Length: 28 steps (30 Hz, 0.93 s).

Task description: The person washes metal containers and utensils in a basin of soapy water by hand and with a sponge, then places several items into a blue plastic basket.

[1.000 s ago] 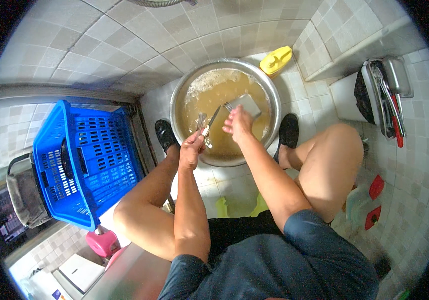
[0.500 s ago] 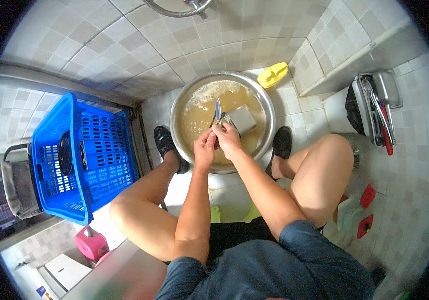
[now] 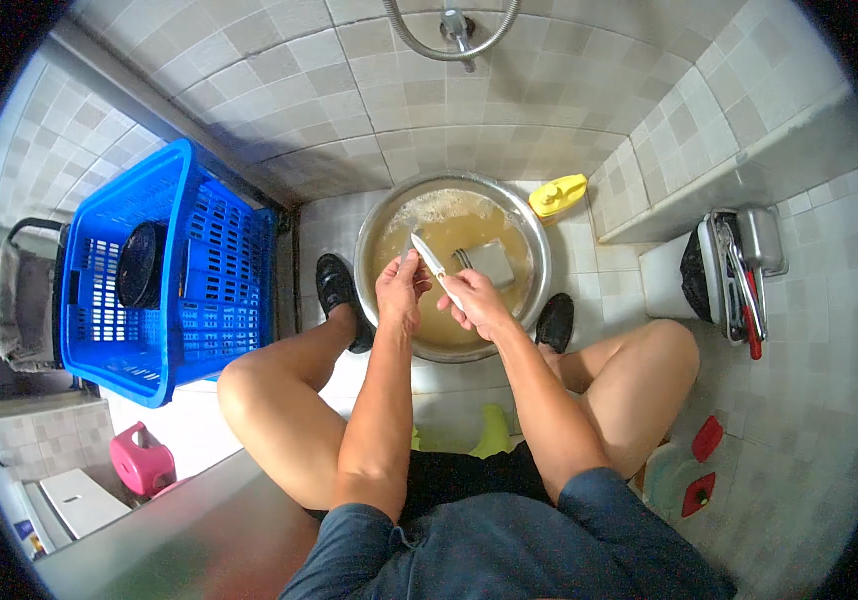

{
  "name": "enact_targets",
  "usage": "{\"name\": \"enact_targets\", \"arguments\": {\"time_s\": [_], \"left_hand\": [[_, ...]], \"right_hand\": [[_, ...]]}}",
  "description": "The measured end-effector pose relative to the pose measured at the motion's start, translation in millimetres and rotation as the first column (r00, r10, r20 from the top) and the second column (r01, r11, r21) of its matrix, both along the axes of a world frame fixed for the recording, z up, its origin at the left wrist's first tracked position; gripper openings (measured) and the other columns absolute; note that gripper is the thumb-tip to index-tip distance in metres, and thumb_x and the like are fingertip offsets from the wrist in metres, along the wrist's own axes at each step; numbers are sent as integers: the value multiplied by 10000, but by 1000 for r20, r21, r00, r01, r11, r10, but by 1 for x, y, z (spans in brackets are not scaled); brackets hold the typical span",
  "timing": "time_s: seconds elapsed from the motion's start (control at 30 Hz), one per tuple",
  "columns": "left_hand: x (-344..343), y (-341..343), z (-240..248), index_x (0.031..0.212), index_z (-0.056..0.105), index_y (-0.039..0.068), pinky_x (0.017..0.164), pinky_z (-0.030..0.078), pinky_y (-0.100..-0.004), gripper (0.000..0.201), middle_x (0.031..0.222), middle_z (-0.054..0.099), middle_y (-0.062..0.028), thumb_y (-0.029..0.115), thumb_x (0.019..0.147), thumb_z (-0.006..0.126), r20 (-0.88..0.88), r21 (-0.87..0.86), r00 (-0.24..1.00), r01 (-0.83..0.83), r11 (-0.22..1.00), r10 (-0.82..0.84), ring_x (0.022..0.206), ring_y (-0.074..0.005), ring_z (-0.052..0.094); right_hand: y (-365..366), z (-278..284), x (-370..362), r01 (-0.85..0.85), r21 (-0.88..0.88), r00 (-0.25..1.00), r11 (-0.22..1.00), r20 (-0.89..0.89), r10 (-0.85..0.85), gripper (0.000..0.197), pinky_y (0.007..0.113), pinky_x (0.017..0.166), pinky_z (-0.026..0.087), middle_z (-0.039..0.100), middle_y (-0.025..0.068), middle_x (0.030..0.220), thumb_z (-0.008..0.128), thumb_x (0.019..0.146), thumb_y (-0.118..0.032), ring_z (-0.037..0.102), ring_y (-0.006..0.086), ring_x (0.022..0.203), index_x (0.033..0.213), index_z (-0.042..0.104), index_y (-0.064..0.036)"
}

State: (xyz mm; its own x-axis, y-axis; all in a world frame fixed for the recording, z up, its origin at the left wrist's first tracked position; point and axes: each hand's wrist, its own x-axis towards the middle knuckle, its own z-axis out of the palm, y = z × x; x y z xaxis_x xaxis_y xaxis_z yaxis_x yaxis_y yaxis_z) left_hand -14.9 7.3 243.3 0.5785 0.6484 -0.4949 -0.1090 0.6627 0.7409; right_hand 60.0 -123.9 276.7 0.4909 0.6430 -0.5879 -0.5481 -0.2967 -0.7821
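Observation:
A knife (image 3: 428, 256) with a pale blade and white handle is in my right hand (image 3: 476, 303), its fingers closed round the handle. The blade points up and to the left, over the basin. My left hand (image 3: 400, 291) is closed just beside the blade, pinching a thin greyish piece (image 3: 408, 243) whose kind I cannot make out. Below both hands is a wide steel basin (image 3: 541, 300) of cloudy brown water with foam at its far side. A rectangular metal container (image 3: 492, 263) sits in the water, with thin metal handles (image 3: 462, 259) at its left edge.
A yellow bottle (image 3: 558, 195) stands behind the basin's right. At left is a blue plastic basket (image 3: 175, 350) with a dark round item (image 3: 142, 264) inside. A pink stool (image 3: 142, 458) is lower left. Utensils in a metal tray (image 3: 734, 262) are at right; a hose (image 3: 404, 35) hangs above.
My hands have drawn apart a little, and the knife now shows its white handle in my right hand. The view has shifted, so the basin appears slightly lower.

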Motion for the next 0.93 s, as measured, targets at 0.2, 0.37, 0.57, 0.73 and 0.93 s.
{"name": "enact_targets", "arguments": {"time_s": [0.2, 0.37, 0.57, 0.73, 0.93], "left_hand": [[-2, -7, 5, 879, 649, 38, 579, 475, -260, 155, 737, 628, -15, 182, 936, 655, 14, 34, 996, 85, 996, -86, 589, -104, 546], [-3, -3, 4, 882, 646, 13, 588, 519, -275, 139, 728, 633, -39, 144, 931, 645, 8, 53, 994, 113, 992, -113, 616, -123, 585], [-5, 10, -5, 867, 639, 17, 574, 532, -284, 128, 722, 632, -48, 129, 929, 628, 55, 19, 996, 69, 997, -70, 600, -134, 593], [-6, 5, -4, 834, 636, 32, 555, 522, -288, 123, 702, 623, -46, 125, 915, 629, 58, 23, 977, 205, 978, -206, 584, -134, 582], [-2, -3, -8, 841, 657, 27, 536, 487, -289, 152, 647, 605, -36, 165, 905, 658, -45, 114, 930, 369, 923, -366, 532, -136, 556]], "right_hand": [[-15, 7, 5, -53, -45, 997, 998, 53, 56, 252, 234, 354, 281, 635, 68, 763, 608, 956, -291, 458, 67, 462, 974, 544, -48], [-23, 14, 15, -215, -82, 974, 973, 62, 220, 225, 204, 404, 335, 646, 47, 802, 635, 945, -245, 508, 67, 534, 999, 601, -29], [-29, 3, 30, 164, 119, 986, 979, -57, -158, 180, 233, 416, 409, 632, 46, 779, 678, 912, -203, 525, 84, 542, 940, 617, -37], [-19, -9, 23, 393, 100, 919, 914, -4, -395, 227, 248, 420, 411, 583, 13, 708, 684, 920, -260, 522, 98, 527, 908, 600, -49], [-13, -20, 24, 10, -20, 989, 1000, 146, -7, 303, 247, 438, 432, 607, 35, 728, 688, 917, -294, 565, 125, 551, 942, 588, -9]]}}
